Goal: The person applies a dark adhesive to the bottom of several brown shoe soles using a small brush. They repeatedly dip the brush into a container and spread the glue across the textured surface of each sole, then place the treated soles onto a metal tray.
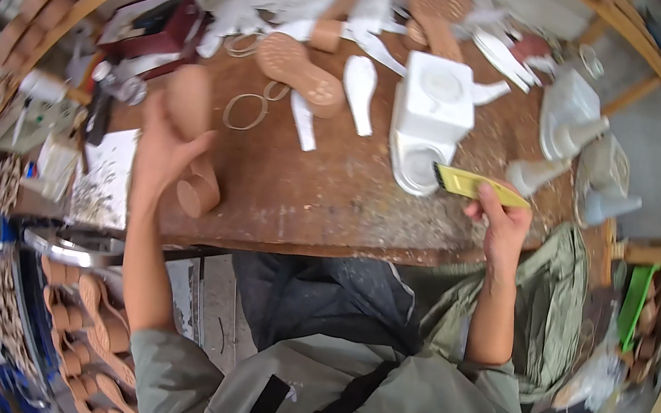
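Observation:
My left hand point(162, 145) is wrapped round a tan heeled shoe sole point(191, 92), which is blurred; its block heel hangs below my thumb over the left part of the bench. My right hand point(502, 224) grips a flat yellow-handled brush point(471, 183) with short dark bristles. The bristle end is at the right rim of the round dish in the base of a white plastic pot point(439, 95); whether it touches is hard to tell. Another tan sole point(303, 74) lies tread up between my hands, beside a white insole-shaped piece point(358, 91).
On the brown workbench point(307, 194), more soles point(436, 13) and white pieces lie at the back. Translucent bottles point(571, 114) with spouts stand at the right. A dark red box point(152, 30) sits at the far left. Heeled soles point(104, 318) fill a rack below left.

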{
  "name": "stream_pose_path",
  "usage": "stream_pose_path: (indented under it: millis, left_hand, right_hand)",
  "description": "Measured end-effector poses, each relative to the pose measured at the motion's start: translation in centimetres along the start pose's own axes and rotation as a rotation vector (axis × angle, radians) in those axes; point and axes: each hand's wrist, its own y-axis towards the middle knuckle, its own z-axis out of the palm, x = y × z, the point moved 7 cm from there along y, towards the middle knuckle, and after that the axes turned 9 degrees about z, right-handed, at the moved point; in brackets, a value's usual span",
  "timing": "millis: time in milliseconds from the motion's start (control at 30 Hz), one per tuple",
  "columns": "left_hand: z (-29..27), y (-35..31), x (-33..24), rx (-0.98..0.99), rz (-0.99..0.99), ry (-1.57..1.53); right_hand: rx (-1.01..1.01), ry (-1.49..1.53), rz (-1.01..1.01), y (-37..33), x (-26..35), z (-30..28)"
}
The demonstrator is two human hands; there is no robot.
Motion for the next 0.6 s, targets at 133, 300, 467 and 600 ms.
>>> stream_pose_path:
  millis: [133,300,467,600]
  left_hand:
    - [1.1,-7.1,-4.9,-0.171,0.011,-0.404]
    - [7.7,-13.0,-11.8,-0.322,0.184,-0.218]
    - [9.2,-15.0,-13.6,0.101,0.111,-0.131]
    - [9.3,-15.8,-13.7,0.255,0.136,-0.198]
  right_hand:
    - [0.021,-0.142,-0.091,-0.2,-0.2,1.1]
    - [0.029,-0.439,-0.394,0.1,0.8,3.8]
    - [0.046,-0.525,-0.41,0.6,0.5,4.4]
    - [0.055,-0.55,-0.373,0.6,0.3,4.8]
